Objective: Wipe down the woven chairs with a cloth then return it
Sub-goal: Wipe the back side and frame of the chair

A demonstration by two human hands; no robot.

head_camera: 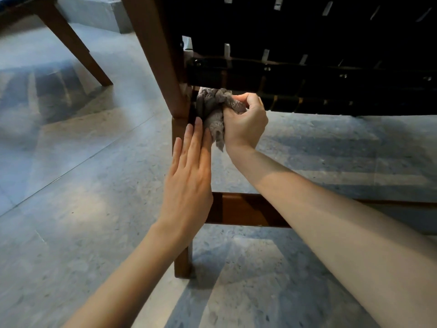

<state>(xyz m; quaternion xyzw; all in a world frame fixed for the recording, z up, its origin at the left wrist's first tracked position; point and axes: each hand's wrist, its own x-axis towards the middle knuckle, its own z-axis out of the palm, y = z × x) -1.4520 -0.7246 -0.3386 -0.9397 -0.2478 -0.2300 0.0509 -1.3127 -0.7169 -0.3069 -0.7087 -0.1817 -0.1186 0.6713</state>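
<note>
Grey cloth (211, 109) was bunched in the right hand (244, 121), fingers and thumb curled tight round it. A wad stood proud on the thumb side of the fist and a loose tail hung below.

The wad sat in the corner just beyond the grip, where the woven seat (307, 74) met the wooden chair leg (155, 50) from underneath.

The left hand (189, 176) lay just beside the grip, fingers straight and together, flat along the leg and holding nothing. Whether its fingertips touched the tail could not be told.

A low stretcher (246, 209) ran well below the grip, above the stone floor (71, 185).

Judgement: the step was wiping this joint. It would go best with short strokes into the corner, the flat hand bracing the frame. The tail should be tucked in so it would not snag on the strap ends, and the cloth turned to a fresh face before moving along the webbing.
</note>
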